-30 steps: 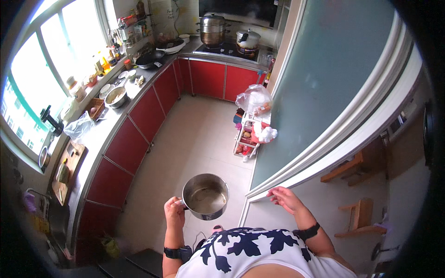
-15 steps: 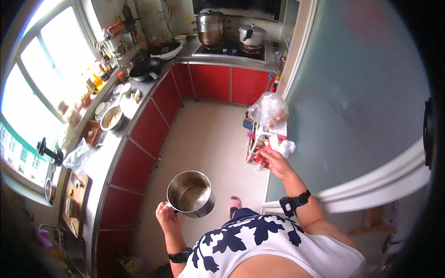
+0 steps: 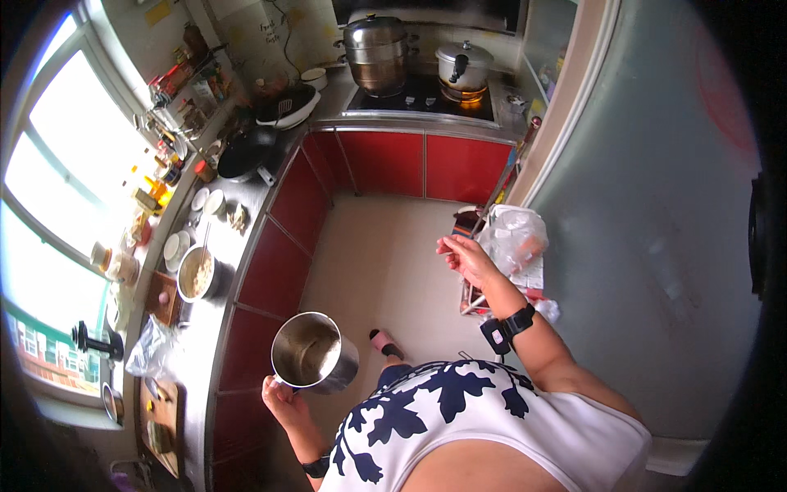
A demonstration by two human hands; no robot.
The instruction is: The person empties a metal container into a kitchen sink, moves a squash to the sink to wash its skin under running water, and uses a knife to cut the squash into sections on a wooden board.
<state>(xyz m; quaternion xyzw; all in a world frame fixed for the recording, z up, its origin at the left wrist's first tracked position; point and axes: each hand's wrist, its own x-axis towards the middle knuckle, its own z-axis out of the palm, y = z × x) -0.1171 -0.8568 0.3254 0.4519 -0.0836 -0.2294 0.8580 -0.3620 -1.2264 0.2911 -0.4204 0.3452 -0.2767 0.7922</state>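
My left hand (image 3: 283, 398) is closed round the handle of a deep stainless steel pot (image 3: 343, 366). The pot is tilted so its mouth shows; its inside looks bare, with bright reflections on the metal. It hangs over the floor, close to the red cabinets on my left. My right hand (image 3: 467, 257) is raised in the air in front of me, its fingers loosely curled together, with nothing visible in them. Beneath and beyond it stands a rack with a clear plastic bag (image 3: 515, 238) on top.
A lidded pressure cooker (image 3: 464, 67) sits over a lit burner, beside a tall steamer (image 3: 375, 57). Along the left counter are a black wok (image 3: 246, 156), a steel pot with pale food (image 3: 198, 275), a plastic bag (image 3: 153, 348) and a cutting board (image 3: 164, 422). A frosted glass door (image 3: 656, 205) bounds the right.
I have stepped forward and the view has turned, so the stove and rack appear shifted right. The pot stays in my left hand. My right hand has swung inward and its fingers have curled.
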